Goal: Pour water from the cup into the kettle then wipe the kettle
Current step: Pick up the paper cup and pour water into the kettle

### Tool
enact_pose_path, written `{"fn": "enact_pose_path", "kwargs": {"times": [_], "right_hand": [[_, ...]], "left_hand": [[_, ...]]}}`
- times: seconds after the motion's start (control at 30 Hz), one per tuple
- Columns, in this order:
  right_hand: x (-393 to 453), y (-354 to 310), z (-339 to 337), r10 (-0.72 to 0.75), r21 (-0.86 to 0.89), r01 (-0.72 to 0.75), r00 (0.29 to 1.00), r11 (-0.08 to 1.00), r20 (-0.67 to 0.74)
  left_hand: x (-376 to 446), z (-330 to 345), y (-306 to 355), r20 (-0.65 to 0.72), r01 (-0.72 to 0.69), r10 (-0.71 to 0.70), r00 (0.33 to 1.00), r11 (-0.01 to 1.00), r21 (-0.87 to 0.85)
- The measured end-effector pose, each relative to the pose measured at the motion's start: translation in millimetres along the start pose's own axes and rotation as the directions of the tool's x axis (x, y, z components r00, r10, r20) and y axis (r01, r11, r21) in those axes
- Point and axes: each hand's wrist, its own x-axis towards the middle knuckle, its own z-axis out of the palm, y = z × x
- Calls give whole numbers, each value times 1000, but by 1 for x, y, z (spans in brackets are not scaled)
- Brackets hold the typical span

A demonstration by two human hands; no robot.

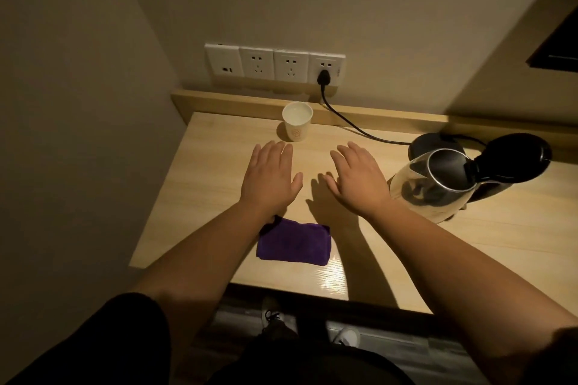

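Observation:
A white paper cup (297, 121) with water in it stands upright at the back of the wooden table (212, 159). At the right stands a glass kettle (428, 187) with a black handle; its lid is up. A folded purple cloth (294, 246) lies near the front edge. My left hand (272, 176) hovers flat, palm down, just in front of the cup and holds nothing. My right hand (359, 180) is also flat with fingers spread, just left of the kettle and not touching it.
A black kettle base (428, 142) sits behind the kettle, its cord (350, 125) running to a plug (323, 76) in the wall sockets (275, 64). Walls close in at the left and back. My shoes show on the floor below the table edge.

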Motion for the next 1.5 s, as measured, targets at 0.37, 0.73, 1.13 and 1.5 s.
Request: {"fn": "enact_pose_path", "kwargs": {"times": [0.37,0.73,1.13,1.5], "right_hand": [[53,-12,32,170,58,-171,985,984,22],[-6,-1,104,436,70,-451,885,890,164],[-22,6,138,522,5,-535,826,845,216],[-22,5,138,523,38,-539,830,841,194]], "left_hand": [[56,42,-41,-76,19,-39,996,969,-246],[116,106,-42,204,283,-197,959,712,-642],[153,139,-31,257,327,-217,942,412,-850],[170,138,-30,349,425,-285,893,272,-864]]}}
